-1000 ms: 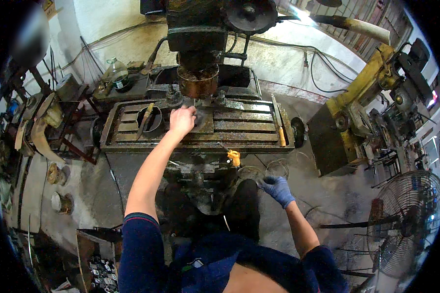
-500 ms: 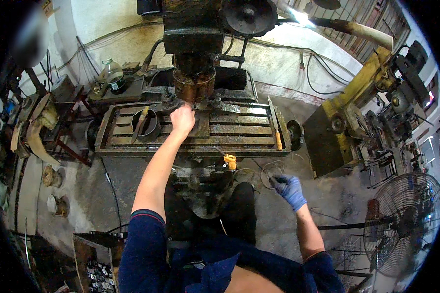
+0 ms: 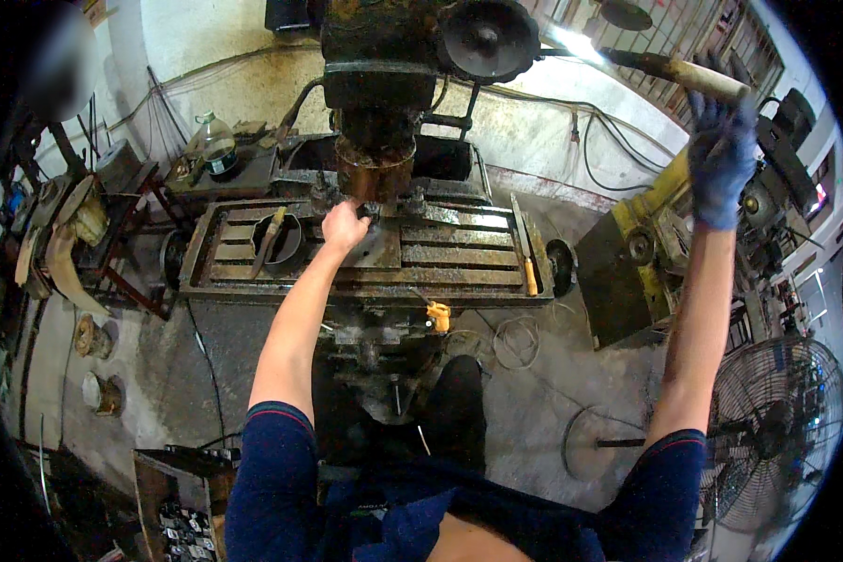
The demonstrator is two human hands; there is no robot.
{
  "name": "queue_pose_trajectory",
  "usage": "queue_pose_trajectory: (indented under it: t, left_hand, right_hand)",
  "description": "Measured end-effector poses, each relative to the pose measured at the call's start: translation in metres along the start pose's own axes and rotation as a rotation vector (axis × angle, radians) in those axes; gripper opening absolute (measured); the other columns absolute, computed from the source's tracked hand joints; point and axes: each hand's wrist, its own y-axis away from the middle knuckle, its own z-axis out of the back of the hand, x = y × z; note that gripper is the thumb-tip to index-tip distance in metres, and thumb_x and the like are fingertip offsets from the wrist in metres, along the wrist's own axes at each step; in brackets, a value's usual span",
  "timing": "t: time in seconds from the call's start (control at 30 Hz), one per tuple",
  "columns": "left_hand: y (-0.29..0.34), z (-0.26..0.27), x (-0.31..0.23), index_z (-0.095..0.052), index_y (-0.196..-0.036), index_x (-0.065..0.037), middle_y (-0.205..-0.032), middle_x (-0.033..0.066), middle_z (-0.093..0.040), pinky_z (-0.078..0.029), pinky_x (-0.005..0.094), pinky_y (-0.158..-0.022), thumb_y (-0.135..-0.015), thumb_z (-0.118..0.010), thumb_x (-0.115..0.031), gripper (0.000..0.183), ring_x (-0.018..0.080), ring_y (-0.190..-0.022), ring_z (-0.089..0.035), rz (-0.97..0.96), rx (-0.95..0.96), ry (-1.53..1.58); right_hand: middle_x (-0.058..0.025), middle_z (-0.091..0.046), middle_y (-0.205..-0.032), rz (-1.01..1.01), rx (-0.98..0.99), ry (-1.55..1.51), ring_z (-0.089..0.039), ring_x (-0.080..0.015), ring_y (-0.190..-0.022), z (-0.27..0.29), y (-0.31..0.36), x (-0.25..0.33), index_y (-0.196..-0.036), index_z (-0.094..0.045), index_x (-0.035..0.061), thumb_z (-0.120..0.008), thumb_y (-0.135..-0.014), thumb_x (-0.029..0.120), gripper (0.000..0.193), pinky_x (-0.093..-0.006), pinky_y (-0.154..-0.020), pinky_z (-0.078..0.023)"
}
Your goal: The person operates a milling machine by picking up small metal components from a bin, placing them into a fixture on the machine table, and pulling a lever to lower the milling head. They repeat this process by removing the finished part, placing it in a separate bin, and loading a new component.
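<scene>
- Progress: left hand [image 3: 343, 226] placed at the spindle [image 3: 375, 173], right hand [image 3: 721, 159] up at the bar [image 3: 702, 79]; how much is finished or left cannot be judged from what shows.
- Box of metal parts [image 3: 185, 529], 1: on the near side of the slotted bench [image 3: 464, 245], to its left; parts too small to count.
- Cage fan [image 3: 773, 426], 1: near side of the bench, well to its right.
- Yellow-handled tool [image 3: 437, 316], 1: at the bench's front edge, about mid-length.
- Bare left hand, 1: over the bench, left of its middle, fingers curled; cannot tell whether clamped on anything.
- Round container [image 3: 292, 249], 1, with brush [image 3: 273, 232], 1, across it: bench's left part.
- Orange-handled tool [image 3: 531, 275], 1: lying along the bench's right end.
- Spindle, 1: above the bench, just beyond the left hand.
- Gloved right hand, 1: high, off the bench's right end, overlapping the bar's tip; grip cannot be told.
- Bar, 1, pale-ended: high, right of the bench.
- Clear bottle [image 3: 217, 148], 1: behind the bench's left end.
</scene>
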Motion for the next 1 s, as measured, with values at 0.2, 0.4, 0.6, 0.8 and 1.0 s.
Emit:
queue_pose_trajectory:
  t: [0.2, 0.4, 0.6, 0.8, 1.0]
  left_hand:
    - [0.001, 0.004, 0.003, -0.063, -0.092, -0.006, -0.084, 0.0176, -0.063, -0.048, 0.0424, -0.073, -0.065, -0.068, -0.027, 0.035, 0.0339, -0.082, -0.06, 0.057, 0.018, -0.025]
    - [0.005, 0.0, 0.003, -0.063, -0.083, -0.001, -0.082, 0.0187, -0.062, -0.048, 0.0423, -0.072, -0.064, -0.069, -0.027, 0.032, 0.0343, -0.081, -0.06, 0.016, -0.058, 0.02]
    - [0.001, 0.002, -0.003, -0.062, -0.075, 0.001, -0.079, 0.0188, -0.062, -0.049, 0.0427, -0.07, -0.063, -0.07, -0.027, 0.032, 0.0346, -0.079, -0.06, 0.042, -0.041, -0.001]
    - [0.001, 0.0, 0.001, -0.062, -0.074, 0.001, -0.077, 0.0195, -0.062, -0.049, 0.0429, -0.068, -0.063, -0.07, -0.028, 0.032, 0.0351, -0.077, -0.06, 0.047, -0.077, -0.018]
    - [0.002, 0.001, 0.0, -0.063, -0.075, 0.002, -0.078, 0.0199, -0.062, -0.049, 0.0426, -0.068, -0.064, -0.07, -0.028, 0.032, 0.0345, -0.078, -0.061, 0.039, -0.094, -0.025]
  right_hand:
    - [-0.0168, -0.055, -0.11, -0.095, 0.116, -0.146, -0.044, -0.0322, -0.115, -0.006, 0.017, 0.012, -0.106, -0.054, 0.0016, -0.046, -0.087, 0.041, 0.045, -0.0426, -0.101, -0.03]
    - [-0.0175, -0.057, -0.095, 0.005, 0.02, 0.093, -0.046, -0.0406, -0.109, -0.021, 0.096, 0.015, -0.082, -0.052, 0.0031, -0.044, -0.088, 0.042, 0.04, -0.0512, -0.099, -0.029]
    - [-0.0148, -0.06, -0.085, 0.165, -0.058, 0.549, -0.056, -0.0301, -0.089, -0.019, 0.106, 0.013, -0.08, -0.049, 0.0033, -0.047, -0.087, 0.027, 0.025, -0.0411, -0.082, -0.042]
    - [-0.0128, -0.055, -0.082, -0.043, -0.233, 0.631, -0.052, -0.0298, -0.091, -0.022, 0.114, 0.014, -0.073, -0.045, 0.0054, -0.042, -0.088, 0.033, 0.031, -0.0467, -0.094, -0.033]
    - [-0.0111, -0.062, -0.088, 0.202, 0.013, 0.632, -0.056, -0.0205, -0.077, -0.019, 0.11, 0.008, -0.081, -0.055, 0.0002, -0.039, -0.09, 0.035, 0.039, -0.032, -0.068, -0.044]
